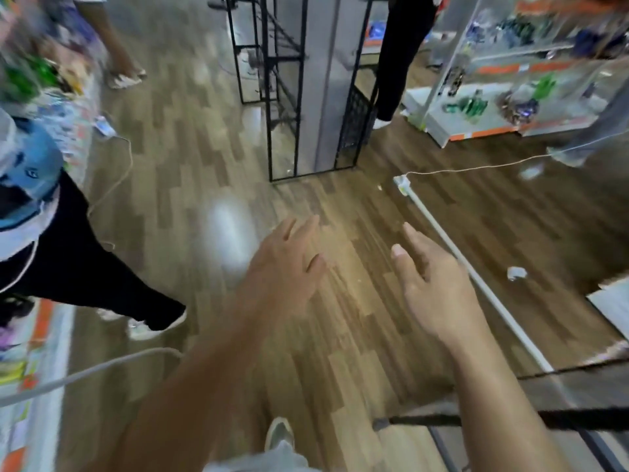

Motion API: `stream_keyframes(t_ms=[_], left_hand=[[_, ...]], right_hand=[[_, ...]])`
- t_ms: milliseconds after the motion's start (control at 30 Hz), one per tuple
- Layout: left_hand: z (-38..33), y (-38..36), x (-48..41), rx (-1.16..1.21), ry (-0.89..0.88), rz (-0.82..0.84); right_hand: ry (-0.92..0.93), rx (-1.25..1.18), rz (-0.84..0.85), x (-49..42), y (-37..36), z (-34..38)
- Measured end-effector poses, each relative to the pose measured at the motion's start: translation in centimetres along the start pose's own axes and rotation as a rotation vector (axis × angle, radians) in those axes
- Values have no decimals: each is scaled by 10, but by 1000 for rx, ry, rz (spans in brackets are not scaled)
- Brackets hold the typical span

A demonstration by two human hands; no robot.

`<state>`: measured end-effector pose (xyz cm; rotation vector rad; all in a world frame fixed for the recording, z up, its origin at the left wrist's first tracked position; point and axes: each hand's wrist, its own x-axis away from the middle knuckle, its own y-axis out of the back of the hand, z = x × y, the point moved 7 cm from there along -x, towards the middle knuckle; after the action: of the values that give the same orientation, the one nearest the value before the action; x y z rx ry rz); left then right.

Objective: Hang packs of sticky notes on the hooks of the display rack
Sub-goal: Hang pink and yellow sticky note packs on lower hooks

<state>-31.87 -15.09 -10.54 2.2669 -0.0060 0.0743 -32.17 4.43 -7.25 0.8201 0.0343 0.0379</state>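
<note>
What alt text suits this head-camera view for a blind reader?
The left hand and right hand reach out, open and empty, over a wooden floor. A black rack stands ahead; a white pole lies at right.

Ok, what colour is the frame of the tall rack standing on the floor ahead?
Black; the rack frame shows best in the head view.
</note>
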Motion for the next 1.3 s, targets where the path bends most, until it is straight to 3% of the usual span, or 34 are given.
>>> stream_keyframes(t_ms=[333, 867, 1300], left_hand=[[71, 100, -156, 48, 52, -140], [163, 263, -523, 41, 115, -270], [277, 432, -823, -23, -86, -310]], right_hand=[[129, 57, 66, -192, -73, 91], [169, -5, 56, -592, -158, 217], [211, -61, -102, -872, -247, 394]])
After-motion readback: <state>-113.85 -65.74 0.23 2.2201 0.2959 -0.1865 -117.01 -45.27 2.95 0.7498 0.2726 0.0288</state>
